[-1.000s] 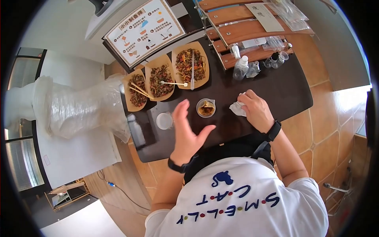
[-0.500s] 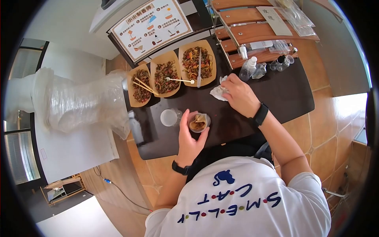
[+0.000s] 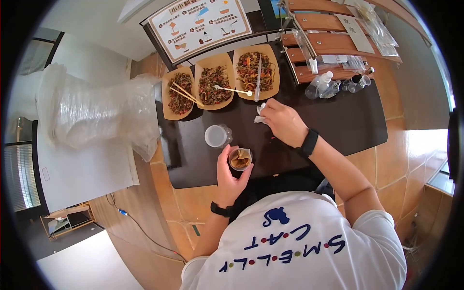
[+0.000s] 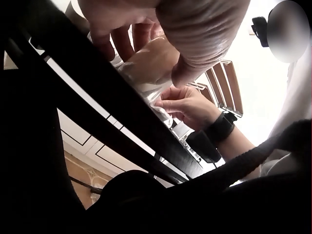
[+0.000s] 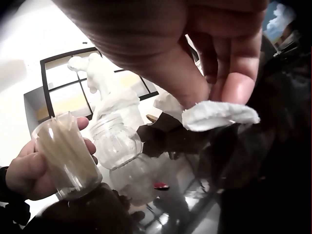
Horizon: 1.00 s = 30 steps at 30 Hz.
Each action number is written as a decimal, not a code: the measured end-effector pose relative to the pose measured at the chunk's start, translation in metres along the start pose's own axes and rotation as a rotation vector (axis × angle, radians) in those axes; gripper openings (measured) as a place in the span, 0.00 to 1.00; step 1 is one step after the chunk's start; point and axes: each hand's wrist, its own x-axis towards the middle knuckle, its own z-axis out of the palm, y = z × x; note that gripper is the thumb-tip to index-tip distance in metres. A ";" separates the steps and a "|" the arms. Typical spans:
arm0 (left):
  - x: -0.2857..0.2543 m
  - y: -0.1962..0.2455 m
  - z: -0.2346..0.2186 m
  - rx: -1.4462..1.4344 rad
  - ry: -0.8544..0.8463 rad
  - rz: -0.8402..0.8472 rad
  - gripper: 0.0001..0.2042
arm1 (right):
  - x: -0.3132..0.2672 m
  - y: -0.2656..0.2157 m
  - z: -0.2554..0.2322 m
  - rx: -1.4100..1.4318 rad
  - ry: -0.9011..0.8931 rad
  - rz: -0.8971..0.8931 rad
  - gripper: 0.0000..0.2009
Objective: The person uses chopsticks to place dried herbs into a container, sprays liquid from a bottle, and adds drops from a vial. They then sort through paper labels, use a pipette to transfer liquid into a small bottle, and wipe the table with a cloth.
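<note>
The left hand [image 3: 230, 180] curls round a clear plastic cup [image 3: 240, 159] with brown folded paper-like material inside, near the table's front edge. In the right wrist view the same cup [image 5: 68, 158] is upright, fingers behind it. The right hand [image 3: 286, 124] pinches a crumpled white tissue [image 3: 260, 116] over the table, below the rightmost paper tray; its thumb and fingertips meet on the tissue [image 5: 219, 116] in the right wrist view. Just beyond the left hand stands a clear rounded jar [image 3: 216, 136], touching neither hand as far as I can see.
Three paper trays of dried mix [image 3: 180, 99] line the table's far side, with sticks and a dropper [image 3: 258, 77] on them. Small bottles [image 3: 319, 85] stand at the back right beside a wooden rack [image 3: 328, 37]. A framed instruction sign [image 3: 200, 29] is behind the trays.
The left hand came down onto the cup, gripped it and drew it left and nearer the body. The right hand moved left with the tissue, which now looks more bunched.
</note>
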 end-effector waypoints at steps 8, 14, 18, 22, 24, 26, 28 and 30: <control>0.001 -0.002 0.004 -0.009 0.050 -0.023 0.35 | -0.007 -0.006 0.016 -0.027 -0.136 -0.099 0.05; 0.002 -0.008 0.004 0.057 0.024 0.022 0.32 | -0.018 0.012 -0.021 0.197 0.039 0.032 0.03; 0.003 -0.010 0.004 0.050 0.028 0.045 0.31 | -0.036 0.032 -0.041 0.167 0.102 0.251 0.05; 0.004 -0.009 0.006 0.080 0.044 0.089 0.30 | -0.050 0.022 -0.027 0.227 0.121 0.246 0.06; 0.005 -0.009 0.007 0.092 0.055 0.100 0.30 | -0.050 0.012 -0.014 0.255 0.086 0.170 0.07; 0.005 -0.009 0.006 0.088 0.064 0.101 0.29 | -0.052 0.004 -0.005 0.254 0.034 0.123 0.08; 0.004 -0.010 0.007 0.091 0.071 0.097 0.29 | -0.055 -0.009 0.000 0.260 0.000 0.123 0.09; 0.004 -0.010 0.007 0.092 0.079 0.095 0.29 | -0.057 -0.022 -0.001 0.155 -0.049 0.068 0.12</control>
